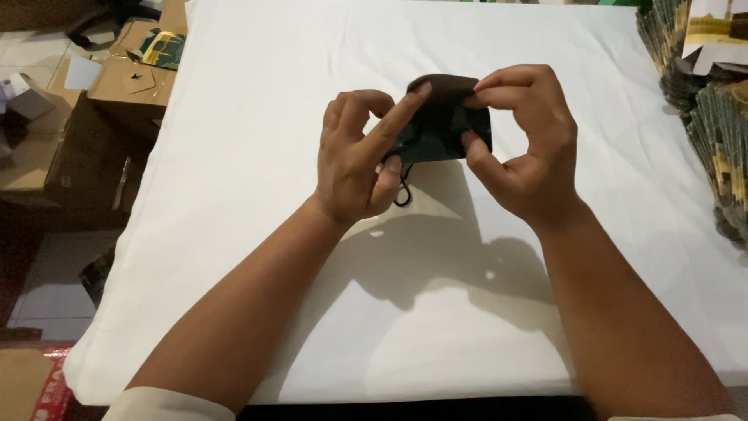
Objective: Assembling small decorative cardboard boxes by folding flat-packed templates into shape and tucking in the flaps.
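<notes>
Both hands pinch a small dark pouch (444, 117) above the white table (234, 195): the right hand (522, 140) has a clenched grip on its top edge and lower side, and the left hand (362, 152) lays its index finger across the top while thumb and fingers grip the lower left corner. A thin black cord (404, 192) dangles just below the left grip. Judging by this, the pouch mouth is being worked open or folded. Cardboard boxes (117, 86) sit well to the left; stacked printed cartons (713, 101) lie to the right.

We see a dark brown pouch (444, 117) with a black cord (403, 195), held over a plain white worktop (257, 234). At the far right, stacked printed cartons (717, 132) show green and gold patterning, and brown cardboard boxes (117, 117) sit left.
</notes>
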